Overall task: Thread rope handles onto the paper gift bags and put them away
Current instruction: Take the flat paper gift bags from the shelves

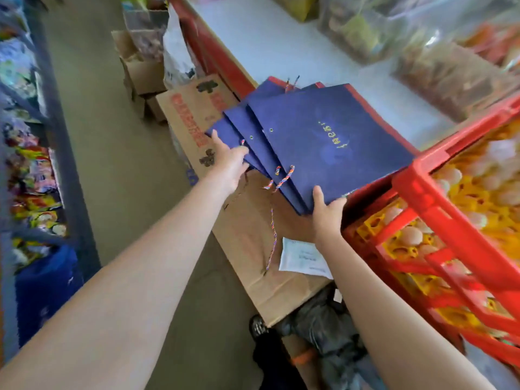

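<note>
Shop aisle, pale raised surface (281,43) edged in red: a fanned stack of flat navy paper gift bags (323,142) rests on a red plastic egg crate (450,215). Left hand (229,161) and right hand (326,212) each grip a near edge, apparently squaring the stack; multicoloured rope handles (284,175) dangle

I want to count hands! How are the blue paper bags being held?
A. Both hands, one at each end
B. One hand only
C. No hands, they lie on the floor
A: the left hand and the right hand each hold one end of the stack of blue bags.
</note>
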The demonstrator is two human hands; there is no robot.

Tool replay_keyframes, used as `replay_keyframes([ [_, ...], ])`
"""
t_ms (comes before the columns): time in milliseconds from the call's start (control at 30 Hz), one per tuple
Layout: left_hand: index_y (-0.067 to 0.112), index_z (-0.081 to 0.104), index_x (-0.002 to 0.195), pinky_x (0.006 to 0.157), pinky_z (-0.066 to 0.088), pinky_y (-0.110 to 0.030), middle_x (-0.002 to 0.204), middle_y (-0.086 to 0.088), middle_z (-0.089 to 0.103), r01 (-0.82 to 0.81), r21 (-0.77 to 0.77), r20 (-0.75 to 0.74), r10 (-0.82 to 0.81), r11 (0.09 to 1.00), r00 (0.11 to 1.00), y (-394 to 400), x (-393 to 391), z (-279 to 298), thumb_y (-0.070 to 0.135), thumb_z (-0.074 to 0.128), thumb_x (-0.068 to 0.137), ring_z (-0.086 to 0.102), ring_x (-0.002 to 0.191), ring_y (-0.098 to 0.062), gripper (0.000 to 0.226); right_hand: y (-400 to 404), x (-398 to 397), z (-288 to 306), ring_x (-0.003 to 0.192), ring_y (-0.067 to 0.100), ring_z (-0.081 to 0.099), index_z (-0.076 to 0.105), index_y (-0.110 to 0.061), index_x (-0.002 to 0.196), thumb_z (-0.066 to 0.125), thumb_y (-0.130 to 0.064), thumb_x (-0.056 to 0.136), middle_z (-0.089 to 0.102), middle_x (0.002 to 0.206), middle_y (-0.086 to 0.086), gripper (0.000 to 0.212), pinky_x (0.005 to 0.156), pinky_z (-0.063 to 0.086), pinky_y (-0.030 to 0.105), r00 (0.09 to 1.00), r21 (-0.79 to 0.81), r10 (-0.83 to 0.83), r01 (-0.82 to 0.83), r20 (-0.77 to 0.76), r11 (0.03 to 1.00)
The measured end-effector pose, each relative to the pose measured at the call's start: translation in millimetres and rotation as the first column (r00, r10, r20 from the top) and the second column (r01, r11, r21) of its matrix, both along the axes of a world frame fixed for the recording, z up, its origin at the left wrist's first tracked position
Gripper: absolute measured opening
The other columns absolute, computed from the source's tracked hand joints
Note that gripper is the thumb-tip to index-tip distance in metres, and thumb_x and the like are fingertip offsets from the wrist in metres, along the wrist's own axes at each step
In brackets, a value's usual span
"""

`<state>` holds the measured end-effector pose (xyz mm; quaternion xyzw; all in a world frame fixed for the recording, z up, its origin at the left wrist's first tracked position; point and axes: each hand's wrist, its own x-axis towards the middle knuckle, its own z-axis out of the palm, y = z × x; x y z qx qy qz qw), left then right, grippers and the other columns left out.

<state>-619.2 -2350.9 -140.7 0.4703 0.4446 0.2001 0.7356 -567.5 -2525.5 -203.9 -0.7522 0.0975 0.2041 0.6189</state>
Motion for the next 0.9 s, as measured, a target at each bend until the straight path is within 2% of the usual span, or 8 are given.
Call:
replay_keyframes([
  [100, 0.035, 0.025, 0.137, 0.078, 0.048, -0.028, 0.12, 0.011, 0.052, 0.332, -0.035, -0.045, -0.333, 0.943, 0.942, -28.4, 20.6, -25.2, -0.01, 0.039, 0.088, 0.056, 0.095, -0.009, 0.068, 12.7, 14.3, -0.9, 0.092, 0.035, 0.063, 0.034, -0.01, 0.118, 0.068, -0.009, 0.083, 0.053, 0.116, 0.011, 0.048, 0.048, 0.053, 0.027, 0.98, 0.208, 0.057, -0.017, -0.192, 0.978],
  [200, 0.027, 0.053, 0.103, 0.071, 0.035, -0.022, 0.094, 0.011, 0.051, 0.5, -0.057, -0.143, -0.503, 0.864, 0.852, -36.3, 30.9, -40.1, -0.01, 0.033, 0.087, 0.046, 0.085, -0.007, 0.045, 16.5, 35.5, 4.9, 0.07, 0.018, 0.064, 0.045, -0.006, 0.107, 0.062, -0.001, 0.086, 0.059, 0.096, 0.008, 0.028, 0.052, 0.054, 0.022, 0.977, 0.17, -0.035, 0.072, -0.211, 0.983],
  [300, 0.023, 0.055, 0.088, 0.064, 0.029, -0.02, 0.086, 0.007, 0.047, 0.377, -0.06, -0.176, -0.382, 0.924, 0.907, -29.5, 36.5, -46.7, -0.007, 0.037, 0.088, 0.042, 0.08, -0.01, 0.035, 29.7, 43.6, 6.6, 0.063, 0.007, 0.06, 0.049, -0.011, 0.097, 0.055, -0.001, 0.09, 0.057, 0.086, 0.003, 0.013, 0.052, 0.051, 0.015, 0.959, 0.243, -0.088, 0.156, -0.268, 0.958],
  [433, 0.017, 0.048, 0.132, 0.077, 0.04, -0.024, 0.127, -0.001, 0.054, 0.372, 0.092, -0.341, -0.322, 0.924, 0.883, -11.6, 8.4, -59.3, 0.0, 0.044, 0.088, 0.049, 0.103, -0.014, 0.047, 50.9, 13.1, -4.5, 0.063, 0.014, 0.05, 0.047, -0.007, 0.112, 0.062, -0.002, 0.086, 0.048, 0.078, 0.007, 0.03, 0.069, 0.054, 0.029, 0.877, 0.25, -0.128, 0.268, -0.462, 0.93],
  [600, 0.008, 0.052, 0.126, 0.066, 0.041, -0.02, 0.126, -0.01, 0.055, 0.293, 0.169, -0.533, -0.163, 0.941, 0.83, 11.9, -101.4, -75.6, -0.001, 0.043, 0.09, 0.054, 0.109, -0.025, 0.038, 75.4, -53.7, -17.0, 0.055, 0.006, 0.05, 0.05, -0.006, 0.111, 0.051, -0.006, 0.094, 0.04, 0.076, 0.0, 0.017, 0.049, 0.045, 0.016, 0.847, 0.012, 0.089, -0.097, -0.525, 0.995],
  [667, -0.001, 0.051, 0.123, 0.054, 0.038, -0.01, 0.125, -0.018, 0.056, 0.162, 0.117, -0.572, -0.067, 0.98, 0.818, 13.9, -172.0, -96.4, -0.007, 0.042, 0.089, 0.052, 0.097, -0.022, 0.036, 96.5, -92.4, -23.3, 0.069, 0.016, 0.05, 0.049, -0.011, 0.111, 0.052, -0.007, 0.092, 0.042, 0.085, 0.003, 0.02, 0.068, 0.048, 0.026, 0.842, -0.039, 0.125, -0.171, -0.525, 0.985],
  [767, 0.0, 0.052, 0.12, 0.059, 0.038, -0.017, 0.122, -0.022, 0.057, -0.038, 0.047, -0.668, 0.06, 0.998, 0.742, 3.4, -288.2, -129.6, -0.006, 0.045, 0.088, 0.05, 0.091, -0.018, 0.034, 128.6, -169.1, -39.7, 0.082, 0.021, 0.049, 0.048, -0.012, 0.088, 0.052, -0.005, 0.091, 0.043, 0.097, 0.005, 0.009, 0.095, 0.044, 0.04, 0.773, -0.064, 0.256, -0.356, -0.581, 0.932],
  [900, 0.007, 0.056, 0.118, 0.082, 0.04, -0.028, 0.12, -0.014, 0.059, -0.163, 0.05, -0.81, 0.136, 0.985, 0.571, -18.9, -413.8, -165.1, 0.001, 0.046, 0.089, 0.055, 0.107, -0.029, 0.032, 153.8, -278.1, -97.5, 0.059, 0.014, 0.032, 0.046, -0.012, 0.086, 0.054, -0.006, 0.09, 0.035, 0.072, 0.003, 0.011, 0.059, 0.052, 0.029, 0.624, -0.05, 0.378, -0.557, -0.684, 0.829],
])
